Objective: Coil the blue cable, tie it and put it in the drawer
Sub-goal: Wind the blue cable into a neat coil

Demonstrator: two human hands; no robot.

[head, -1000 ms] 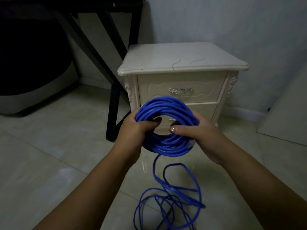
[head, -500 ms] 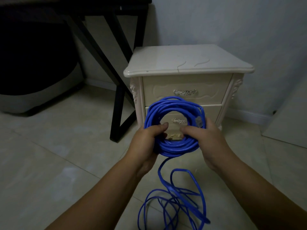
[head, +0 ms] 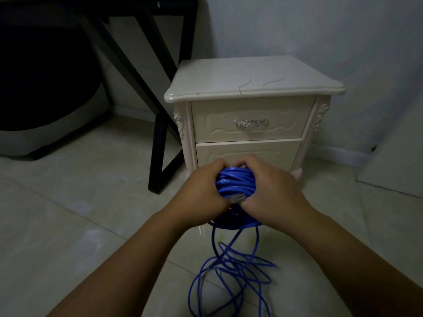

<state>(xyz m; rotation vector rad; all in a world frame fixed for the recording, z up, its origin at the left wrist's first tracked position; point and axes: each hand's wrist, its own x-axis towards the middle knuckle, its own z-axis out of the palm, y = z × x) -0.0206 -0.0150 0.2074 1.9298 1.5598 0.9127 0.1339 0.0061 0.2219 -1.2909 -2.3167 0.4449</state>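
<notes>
Left hand (head: 201,191) and right hand (head: 272,191) are both wrapping tight around the coiled bundle of the blue cable (head: 235,183), squeezing it between them at frame centre, in front of the nightstand's lower drawer (head: 274,152). A clear plug (head: 238,199) is poking out between the thumbs. A loose tangle of the same cable is lying on the tiled floor (head: 68,225) at lower centre. Coiling step looks only partly done. Next move calls for winding up the slack, then tying; both drawers are shut.
</notes>
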